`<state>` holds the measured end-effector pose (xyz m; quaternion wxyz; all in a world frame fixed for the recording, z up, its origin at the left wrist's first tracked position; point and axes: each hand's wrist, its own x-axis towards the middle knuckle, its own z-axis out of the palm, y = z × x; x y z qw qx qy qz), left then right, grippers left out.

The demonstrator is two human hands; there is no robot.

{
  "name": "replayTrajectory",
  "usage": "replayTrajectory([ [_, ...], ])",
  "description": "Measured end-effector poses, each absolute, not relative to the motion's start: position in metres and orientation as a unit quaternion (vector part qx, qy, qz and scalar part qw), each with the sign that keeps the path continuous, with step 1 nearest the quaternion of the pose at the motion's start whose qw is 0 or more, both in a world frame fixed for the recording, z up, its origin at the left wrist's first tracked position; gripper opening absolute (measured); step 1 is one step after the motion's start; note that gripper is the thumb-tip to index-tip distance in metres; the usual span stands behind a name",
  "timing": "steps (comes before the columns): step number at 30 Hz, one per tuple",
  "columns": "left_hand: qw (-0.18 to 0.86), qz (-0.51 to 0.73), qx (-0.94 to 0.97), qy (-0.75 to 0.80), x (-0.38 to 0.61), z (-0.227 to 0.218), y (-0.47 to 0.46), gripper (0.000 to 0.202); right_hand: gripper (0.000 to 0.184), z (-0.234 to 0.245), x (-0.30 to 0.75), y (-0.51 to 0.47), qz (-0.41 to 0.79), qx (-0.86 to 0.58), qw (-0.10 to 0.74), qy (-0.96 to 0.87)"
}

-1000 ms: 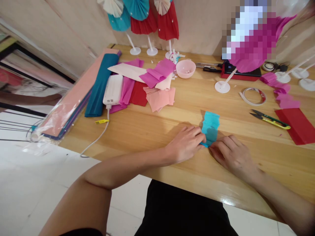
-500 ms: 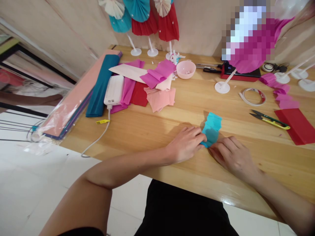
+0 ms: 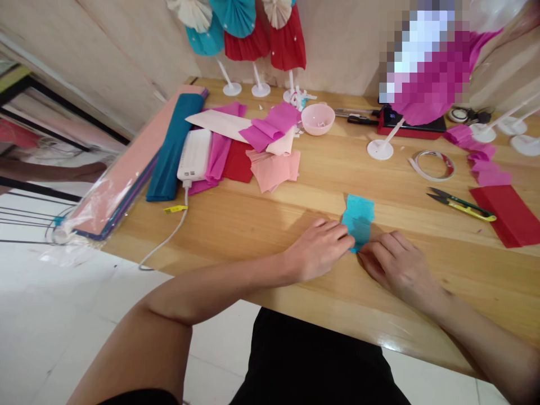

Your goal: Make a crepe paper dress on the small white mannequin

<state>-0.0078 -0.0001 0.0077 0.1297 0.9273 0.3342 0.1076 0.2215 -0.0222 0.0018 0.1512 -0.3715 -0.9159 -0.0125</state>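
A small piece of turquoise crepe paper (image 3: pixel 359 216) lies on the wooden table near its front edge, its far end flat and its near edge between my two hands. My left hand (image 3: pixel 318 247) grips the paper's near left corner with closed fingers. At the near right corner, my right hand (image 3: pixel 394 261) pinches the same edge between thumb and fingers. The fingertips partly hide the edge. To the right, yellow-handled thread snips (image 3: pixel 462 205) rest on the table beside a folded red paper strip (image 3: pixel 506 216).
A pink bowl (image 3: pixel 318 119), a white power bank (image 3: pixel 195 154) with its cable, and several crepe paper pieces (image 3: pixel 274 169) occupy the left and back. A tape roll (image 3: pixel 432 165) lies behind the snips. Paper dresses on white stands (image 3: pixel 261 89) line the wall.
The turquoise paper's far end has swung slightly to the left and now lies straighter. Both hands stay in nearly the same place at its near edge.
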Motion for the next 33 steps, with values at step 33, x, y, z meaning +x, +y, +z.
replayTrajectory([
  [33, 0.224, 0.096, 0.878, 0.413, -0.011, 0.019, 0.002, 0.025, 0.007, 0.0, 0.224, -0.013, 0.162, -0.416, 0.175, -0.878],
])
